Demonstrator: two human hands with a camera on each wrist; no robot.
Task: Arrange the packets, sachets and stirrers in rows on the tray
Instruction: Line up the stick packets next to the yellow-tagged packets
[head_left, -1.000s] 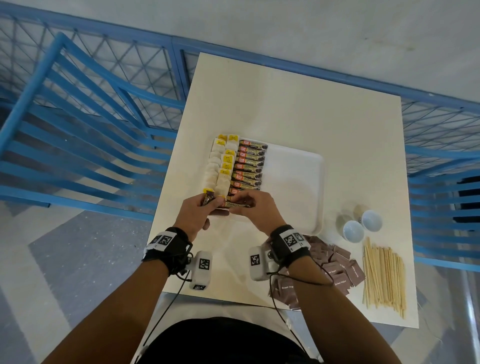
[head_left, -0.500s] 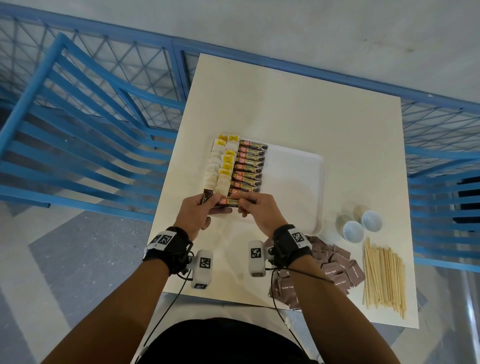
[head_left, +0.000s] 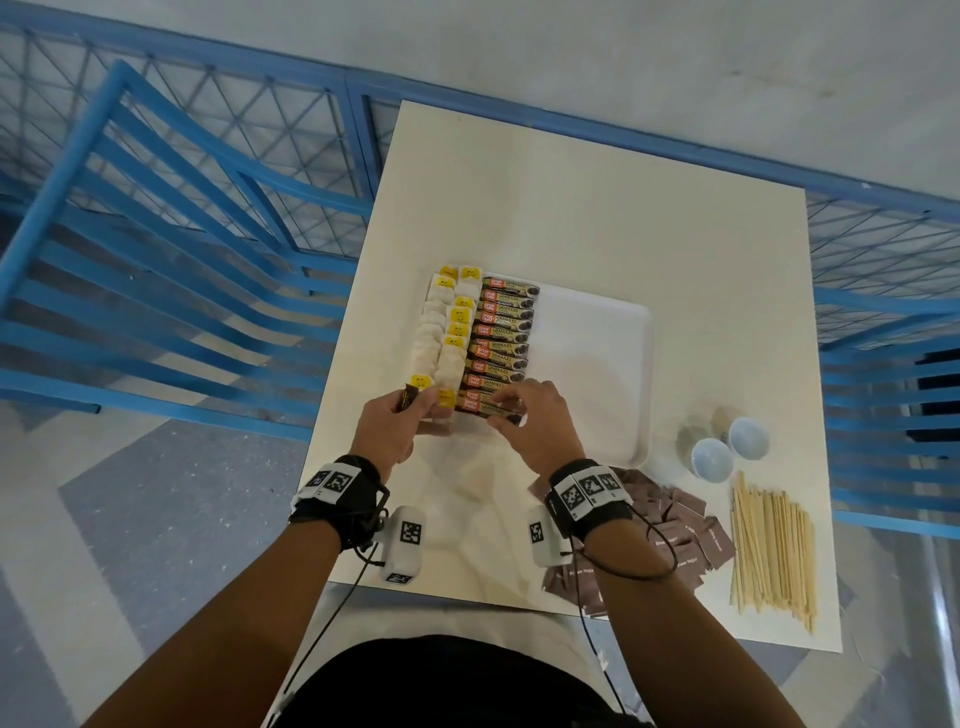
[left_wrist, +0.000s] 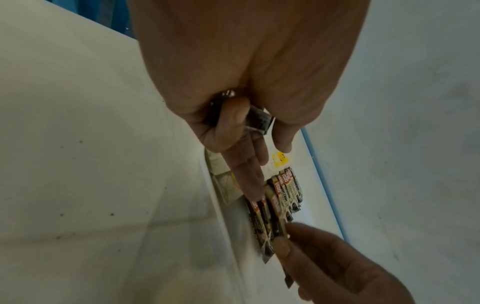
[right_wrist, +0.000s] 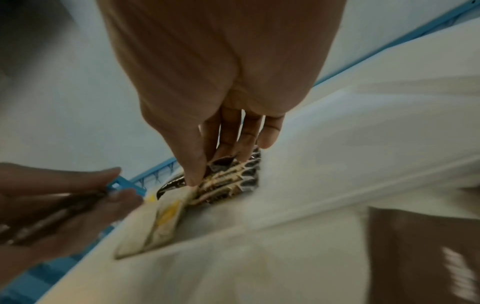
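Note:
A white tray (head_left: 592, 364) holds a column of tea bags (head_left: 441, 332) at its left and a row of coffee sachets (head_left: 504, 332) beside them. My right hand (head_left: 501, 410) pinches the nearest coffee sachet (head_left: 488, 409) at the near end of that row; in the left wrist view its thumb and finger grip the sachet's end (left_wrist: 279, 232). My left hand (head_left: 421, 402) grips several spare coffee sachets (head_left: 407, 397) in its curled fingers, and one straight finger touches the row's left end. The spare sachets (left_wrist: 261, 121) show in its palm.
On the cream table (head_left: 597, 208), right of the tray, lie a heap of brown sugar packets (head_left: 691, 530), a bundle of wooden stirrers (head_left: 769, 545) and two small white cups (head_left: 727, 449). Blue slatted chairs (head_left: 156, 234) and railings surround the table.
Both hands have moved a little away from me, and the sachet pinched by my right hand now lies against the near end of the coffee row.

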